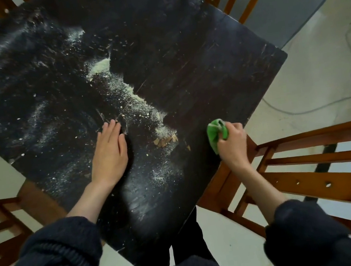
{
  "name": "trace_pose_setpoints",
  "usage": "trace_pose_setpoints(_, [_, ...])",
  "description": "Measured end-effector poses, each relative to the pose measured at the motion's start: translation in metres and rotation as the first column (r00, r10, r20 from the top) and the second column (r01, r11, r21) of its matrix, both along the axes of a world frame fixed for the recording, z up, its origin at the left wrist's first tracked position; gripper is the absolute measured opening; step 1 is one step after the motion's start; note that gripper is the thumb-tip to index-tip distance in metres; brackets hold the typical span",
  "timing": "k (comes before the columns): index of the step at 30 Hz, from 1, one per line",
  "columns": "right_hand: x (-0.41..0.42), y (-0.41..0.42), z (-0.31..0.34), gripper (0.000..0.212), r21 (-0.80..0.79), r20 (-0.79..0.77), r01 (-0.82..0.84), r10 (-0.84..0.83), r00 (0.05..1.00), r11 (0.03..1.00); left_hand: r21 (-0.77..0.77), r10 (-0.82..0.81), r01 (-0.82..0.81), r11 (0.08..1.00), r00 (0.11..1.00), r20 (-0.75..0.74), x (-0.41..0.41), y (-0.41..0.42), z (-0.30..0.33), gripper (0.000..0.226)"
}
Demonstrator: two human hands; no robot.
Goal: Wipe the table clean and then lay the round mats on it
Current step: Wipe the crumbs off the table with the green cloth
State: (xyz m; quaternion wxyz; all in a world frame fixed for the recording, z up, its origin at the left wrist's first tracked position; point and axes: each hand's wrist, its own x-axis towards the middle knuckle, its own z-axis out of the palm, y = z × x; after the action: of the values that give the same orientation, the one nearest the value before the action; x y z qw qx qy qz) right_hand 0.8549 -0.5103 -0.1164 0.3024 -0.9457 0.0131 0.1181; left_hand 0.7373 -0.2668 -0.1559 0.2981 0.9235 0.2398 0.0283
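1. Right hand (232, 142) curled tight round a bunched green cloth (216, 133), fingers wrapped over it, cloth pressed to the table (216, 60) near its right edge.
2. Left hand (109, 152) flat on the tabletop, fingers straight and close together, holding nothing, seemingly bracing.
3. Between the two hands, a ridge of pale powder (134, 96) running diagonally across the middle, with a few tan crumbs (164, 140) heaped at its near end.
4. Right of that ridge, dark and mostly clean wood; probably the part already wiped.
5. Left of the ridge and at the near corner, thin white dusting and scattered specks across most of the surface; wiping judged well short of half done.
6. No round mats anywhere in view; laying not yet begun, their whereabouts unknown.
7. Wooden chairs (309, 173) around the table.
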Motion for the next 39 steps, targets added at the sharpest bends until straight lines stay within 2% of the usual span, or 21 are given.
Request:
trace_pose_setpoints(2, [-0.026, 0.018, -0.008, 0.04, 0.005, 0.013, -0.136, 0.136, 0.991, 0.991, -0.028, 0.023, -0.021, 0.999, 0.996, 0.088, -0.007, -0.002, 0.003, 0.041])
trace_pose_setpoints(5, [-0.067, 0.054, -0.011, 0.033, 0.112, -0.025, -0.478, 0.484, 0.875, 0.871, 0.039, 0.049, -0.059, 0.997, 0.976, 0.211, -0.012, 0.001, 0.006, 0.031])
trace_pose_setpoints(7, [-0.076, 0.068, -0.004, 0.03, 0.171, -0.039, -0.519, 0.532, 0.846, 0.837, 0.002, 0.153, -0.159, 0.987, 0.955, 0.253, -0.014, 0.005, 0.01, 0.031])
trace_pose_setpoints(9, [-0.076, 0.077, 0.005, 0.028, 0.205, -0.005, -0.491, 0.502, 0.865, 0.847, -0.174, 0.367, -0.334, 0.926, 0.904, 0.22, -0.017, 0.013, 0.018, 0.043])
trace_pose_setpoints(11, [-0.077, 0.085, 0.014, 0.027, 0.216, 0.003, -0.496, 0.508, 0.862, 0.841, -0.361, 0.578, -0.502, 0.786, 0.804, 0.14, -0.018, 0.023, 0.025, 0.054])
trace_pose_setpoints(12, [-0.08, 0.09, 0.02, 0.025, 0.246, -0.016, -0.515, 0.535, 0.845, 0.821, -0.463, 0.668, -0.565, 0.683, 0.739, 0.084, -0.019, 0.028, 0.027, 0.057])
trace_pose_setpoints(14, [-0.09, 0.107, 0.033, 0.026, 0.311, -0.085, -0.573, 0.623, 0.778, 0.758, -0.703, 0.78, -0.591, 0.395, 0.62, -0.083, -0.019, 0.04, 0.032, 0.057])
trace_pose_setpoints(15, [-0.095, 0.114, 0.038, 0.028, 0.33, -0.118, -0.599, 0.662, 0.74, 0.729, -0.795, 0.775, -0.545, 0.265, 0.611, -0.16, -0.017, 0.041, 0.035, 0.056])
trace_pose_setpoints(16, [-0.1, 0.126, 0.043, 0.03, 0.337, -0.131, -0.63, 0.698, 0.704, 0.699, -0.852, 0.742, -0.487, 0.194, 0.64, -0.197, -0.017, 0.045, 0.039, 0.055])
trace_pose_setpoints(17, [-0.103, 0.138, 0.047, 0.031, 0.344, -0.132, -0.651, 0.722, 0.68, 0.676, -0.884, 0.69, -0.435, 0.171, 0.693, -0.207, -0.016, 0.047, 0.042, 0.054])
trace_pose_setpoints(20, [-0.102, 0.175, 0.055, 0.026, 0.359, -0.112, -0.679, 0.752, 0.65, 0.64, -0.926, 0.542, -0.33, 0.185, 0.82, -0.184, -0.019, 0.053, 0.049, 0.057])
trace_pose_setpoints(23, [-0.082, 0.196, 0.056, 0.021, 0.271, -0.137, -0.594, 0.641, 0.755, 0.757, -0.953, 0.385, -0.229, 0.197, 0.912, -0.14, -0.033, 0.06, 0.054, 0.064])
trace_pose_setpoints(25, [-0.063, 0.202, 0.06, 0.022, 0.219, -0.147, -0.527, 0.561, 0.815, 0.822, -0.939, 0.345, -0.219, 0.267, 0.931, -0.119, -0.042, 0.071, 0.06, 0.064])
trace_pose_setpoints(26, [-0.056, 0.203, 0.062, 0.023, 0.186, -0.139, -0.551, 0.577, 0.805, 0.813, -0.912, 0.374, -0.248, 0.327, 0.92, -0.116, -0.043, 0.078, 0.063, 0.062])
trace_pose_setpoints(28, [-0.052, 0.208, 0.069, 0.025, 0.161, -0.14, -0.675, 0.694, 0.706, 0.72, -0.834, 0.487, -0.357, 0.421, 0.865, -0.124, -0.039, 0.093, 0.066, 0.055])
trace_pose_setpoints(30, [-0.059, 0.219, 0.074, 0.025, 0.245, -0.14, -0.769, 0.806, 0.575, 0.591, -0.797, 0.532, -0.416, 0.438, 0.834, -0.143, -0.033, 0.097, 0.07, 0.052])
trace_pose_setpoints(32, [-0.062, 0.232, 0.072, 0.026, 0.297, -0.116, -0.795, 0.846, 0.52, 0.529, -0.868, 0.494, -0.373, 0.327, 0.851, -0.179, -0.026, 0.092, 0.072, 0.053])
trace_pose_setpoints(34, [-0.046, 0.245, 0.066, 0.022, 0.256, -0.135, -0.769, 0.81, 0.571, 0.585, -0.94, 0.395, -0.309, 0.148, 0.89, -0.23, -0.022, 0.088, 0.074, 0.056])
trace_pose_setpoints(35, [-0.032, 0.251, 0.062, 0.019, 0.212, -0.154, -0.747, 0.776, 0.612, 0.631, -0.945, 0.344, -0.3, 0.131, 0.908, -0.241, -0.019, 0.089, 0.076, 0.054])
trace_pose_setpoints(37, [-0.001, 0.256, 0.056, 0.019, 0.136, -0.159, -0.705, 0.718, 0.678, 0.696, -0.918, 0.251, -0.287, 0.272, 0.943, -0.221, -0.013, 0.101, 0.081, 0.047])
trace_pose_setpoints(39, [0.032, 0.266, 0.052, 0.022, 0.122, -0.128, -0.677, 0.688, 0.714, 0.726, -0.768, 0.302, -0.377, 0.518, 0.921, -0.248, -0.002, 0.121, 0.085, 0.047])
